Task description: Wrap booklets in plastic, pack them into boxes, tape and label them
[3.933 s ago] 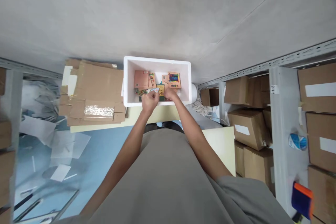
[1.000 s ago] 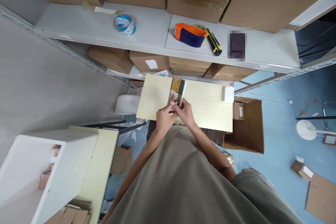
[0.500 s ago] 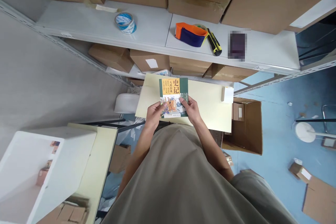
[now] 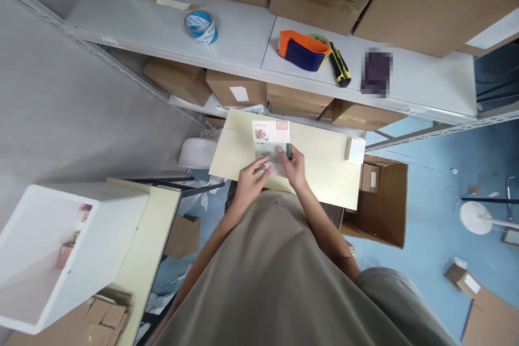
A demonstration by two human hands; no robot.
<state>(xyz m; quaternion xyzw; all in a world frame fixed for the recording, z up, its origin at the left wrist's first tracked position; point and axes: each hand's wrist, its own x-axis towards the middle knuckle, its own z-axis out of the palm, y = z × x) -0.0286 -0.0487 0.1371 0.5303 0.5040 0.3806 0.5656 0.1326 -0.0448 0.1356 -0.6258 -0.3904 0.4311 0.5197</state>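
Over the small cream table [image 4: 324,184] a thin book [image 4: 271,140] shows a pale face with a little picture, a red box and lines of print. A strip of dark green cover shows at its right edge. Whether this is an inside page or the back, I cannot tell. My right hand [image 4: 295,166] grips the book's lower right side, thumb on top. At the lower left corner is my left hand [image 4: 250,184], thumb and fingers apart; whether its fingertips touch the paper is unclear.
A white box [image 4: 355,150] stands at the table's right end. On the shelf [image 4: 239,54] above lie a tape roll [image 4: 201,27], an orange-and-navy tape dispenser [image 4: 304,51] and a yellow-black box cutter [image 4: 339,66]. An open carton [image 4: 393,205] is right; a white bin [image 4: 101,238] is left.
The illustrated green-and-yellow cover has given way to the book's pale printed face. My left hand has loosened from the book and shifted slightly down and right; my right hand still holds it.
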